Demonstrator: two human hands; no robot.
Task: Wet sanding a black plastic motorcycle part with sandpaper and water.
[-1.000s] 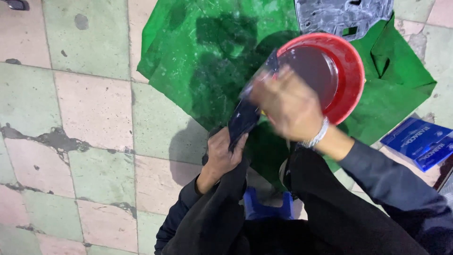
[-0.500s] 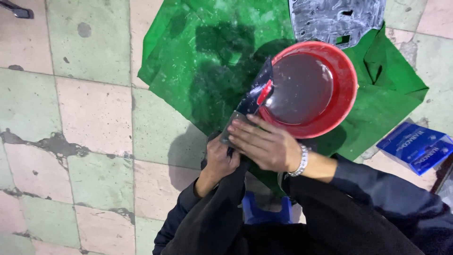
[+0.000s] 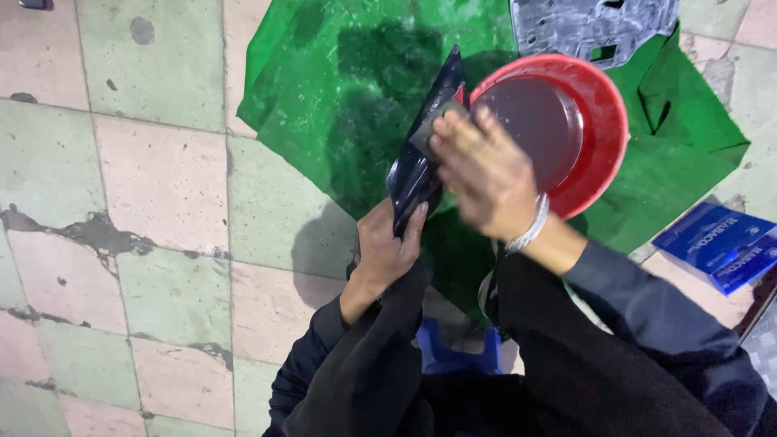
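The dark glossy panel (image 3: 421, 154) stood upright in our left hand (image 3: 388, 247), gripped at its lower end; our right hand (image 3: 481, 174) (blurred) pressed a small grey pad (image 3: 427, 129) against its upper face, just before the red basin (image 3: 566, 129) on the green sheet (image 3: 340, 97).

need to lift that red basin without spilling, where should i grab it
Judging by its pose, grip the red basin by its raised rim at the bare far-right edge, coming in from the right. It sits level on the green sheet, holding dark liquid, and the right hand and the dark panel crowd its left side.
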